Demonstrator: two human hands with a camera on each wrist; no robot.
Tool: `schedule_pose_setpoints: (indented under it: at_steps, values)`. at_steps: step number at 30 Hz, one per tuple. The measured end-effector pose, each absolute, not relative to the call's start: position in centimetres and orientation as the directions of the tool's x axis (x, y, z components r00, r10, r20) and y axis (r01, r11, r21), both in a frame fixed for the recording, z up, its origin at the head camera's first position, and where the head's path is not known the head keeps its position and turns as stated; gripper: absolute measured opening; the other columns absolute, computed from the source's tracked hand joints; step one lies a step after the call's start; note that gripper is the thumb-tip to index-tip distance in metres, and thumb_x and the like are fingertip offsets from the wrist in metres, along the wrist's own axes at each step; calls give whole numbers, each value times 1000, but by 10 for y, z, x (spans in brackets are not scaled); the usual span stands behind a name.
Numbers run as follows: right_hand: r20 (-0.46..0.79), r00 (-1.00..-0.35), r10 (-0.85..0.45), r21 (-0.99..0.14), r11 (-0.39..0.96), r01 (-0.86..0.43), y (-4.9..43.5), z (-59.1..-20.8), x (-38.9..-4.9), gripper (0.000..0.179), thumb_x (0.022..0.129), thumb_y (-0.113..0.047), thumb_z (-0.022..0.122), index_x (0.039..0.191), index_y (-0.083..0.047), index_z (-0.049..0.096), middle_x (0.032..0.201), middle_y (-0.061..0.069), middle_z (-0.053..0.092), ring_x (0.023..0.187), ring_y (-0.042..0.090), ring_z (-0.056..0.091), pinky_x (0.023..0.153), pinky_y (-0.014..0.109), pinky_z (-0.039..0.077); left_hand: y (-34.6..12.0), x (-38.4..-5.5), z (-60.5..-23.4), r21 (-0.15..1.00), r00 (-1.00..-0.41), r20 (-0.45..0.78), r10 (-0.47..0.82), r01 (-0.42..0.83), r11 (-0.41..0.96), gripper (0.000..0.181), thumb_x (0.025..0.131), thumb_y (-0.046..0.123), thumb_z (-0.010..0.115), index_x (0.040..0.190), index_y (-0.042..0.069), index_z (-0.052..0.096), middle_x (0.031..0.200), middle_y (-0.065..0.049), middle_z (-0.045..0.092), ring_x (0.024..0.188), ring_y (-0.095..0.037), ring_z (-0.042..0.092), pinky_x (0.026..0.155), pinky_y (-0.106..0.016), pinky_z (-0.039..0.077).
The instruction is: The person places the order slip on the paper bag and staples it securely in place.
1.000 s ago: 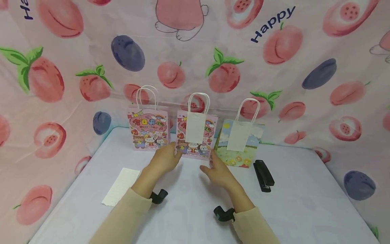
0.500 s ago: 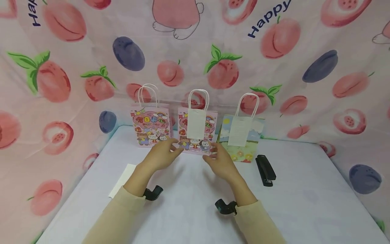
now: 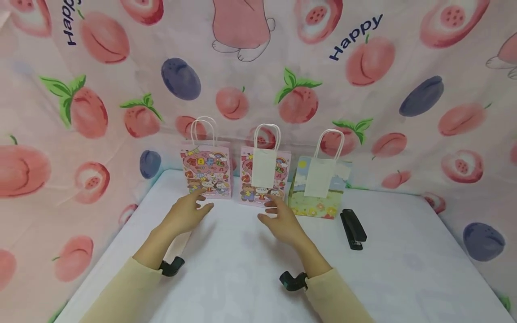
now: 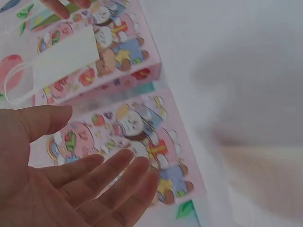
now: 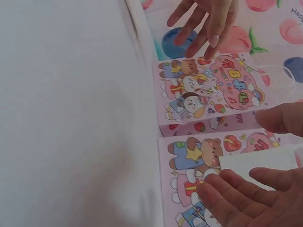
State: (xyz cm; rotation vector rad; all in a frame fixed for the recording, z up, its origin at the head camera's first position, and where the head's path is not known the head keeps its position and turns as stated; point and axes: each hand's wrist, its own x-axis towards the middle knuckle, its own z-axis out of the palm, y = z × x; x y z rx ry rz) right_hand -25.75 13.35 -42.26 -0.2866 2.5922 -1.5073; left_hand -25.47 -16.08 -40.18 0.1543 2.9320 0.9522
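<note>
My left hand (image 3: 183, 216) is held in front of the left pink paper bag (image 3: 207, 168), its fingers loosely spread and holding nothing. In the left wrist view the fingers (image 4: 111, 187) overlap that bag's cartoon front; whether they touch it I cannot tell. My right hand (image 3: 282, 222) hovers before the middle pink paper bag (image 3: 247, 179), also holding nothing, with fingers extended. A white paper slip (image 3: 264, 168) hangs on the front of that bag below its handles. Further right stands a landscape-print paper bag (image 3: 298, 197) bearing another white slip (image 3: 320, 177).
A black stapler (image 3: 353, 229) lies right of the bags on the white-covered table (image 3: 404, 269). One more white slip (image 3: 179, 246) lies partly hidden beneath my left forearm. Behind the bags hangs a fruit-print cloth (image 3: 250, 76).
My left hand has moved left from the middle bag's edge to the left bag. The right hand has left the middle bag's right edge and sits slightly further left, before its front.
</note>
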Motion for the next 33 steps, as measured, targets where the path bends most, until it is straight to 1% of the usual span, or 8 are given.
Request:
schedule_pose_setpoints:
  at_steps: [5, 11, 15, 18, 22, 25, 29, 33]
  values:
    - [-21, -962, -272, -884, 455, -109, 123, -430, -258, 72, 98, -29, 71, 159, -12, 37, 148, 13, 55, 137, 34, 55, 107, 56, 52, -187, -252, -410, 610, -995, -32, 92, 54, 791, 75, 105, 45, 56, 158, -1, 30, 154, -28, 48, 136, -50, 53, 106, -64, 48]
    - [2, -943, -334, -909, 392, -141, 105, -430, -267, 78, 97, -27, 72, 161, -11, 32, 154, 17, 50, 142, 37, 50, 109, 56, 49, -209, -255, -415, 664, -995, -42, 89, 39, 747, 84, 104, 47, 58, 161, -3, 22, 160, -32, 36, 143, -54, 43, 112, -67, 42]
    - [25, -925, -380, -920, 353, -169, 90, -425, -275, 80, 96, -22, 73, 163, -13, 29, 159, 17, 45, 146, 38, 46, 112, 54, 48, -218, -263, -417, 690, -997, -33, 73, 30, 723, 82, 104, 43, 59, 160, -4, 21, 161, -34, 33, 143, -56, 41, 113, -67, 40]
    - [27, -921, -390, -919, 354, -176, 78, -421, -279, 83, 95, -21, 74, 164, -15, 27, 162, 15, 42, 149, 37, 43, 116, 53, 44, -224, -269, -417, 699, -997, -33, 68, 26, 715, 81, 104, 40, 59, 160, -5, 21, 161, -35, 32, 143, -57, 40, 113, -66, 40]
    - [28, -920, -391, -913, 365, -183, 65, -416, -284, 88, 94, -22, 75, 165, -12, 23, 166, 15, 36, 151, 36, 40, 120, 52, 40, -228, -279, -414, 687, -998, -31, 58, 21, 726, 82, 105, 37, 59, 160, -7, 18, 160, -37, 30, 143, -57, 39, 113, -66, 39]
    - [24, -916, -399, -910, 372, -186, 57, -412, -287, 90, 95, -24, 74, 165, -11, 20, 169, 14, 32, 152, 36, 39, 119, 52, 41, -229, -286, -413, 682, -998, -29, 47, 15, 731, 83, 105, 36, 58, 161, -7, 14, 161, -37, 28, 144, -57, 38, 114, -67, 38]
    - [27, -914, -404, -896, 395, -201, 48, -408, -292, 93, 94, -26, 75, 166, -12, 18, 170, 14, 30, 152, 37, 40, 116, 55, 44, -231, -295, -413, 688, -998, -37, 46, 8, 726, 85, 106, 36, 56, 162, -5, 8, 163, -37, 24, 146, -57, 34, 116, -68, 35]
    - [28, -917, -398, -883, 419, -209, 42, -405, -298, 98, 93, -28, 75, 167, -13, 13, 170, 13, 30, 151, 37, 40, 118, 60, 38, -229, -304, -417, 701, -998, -30, 60, 22, 713, 85, 106, 33, 56, 162, -5, 5, 163, -38, 24, 146, -57, 34, 117, -67, 34]
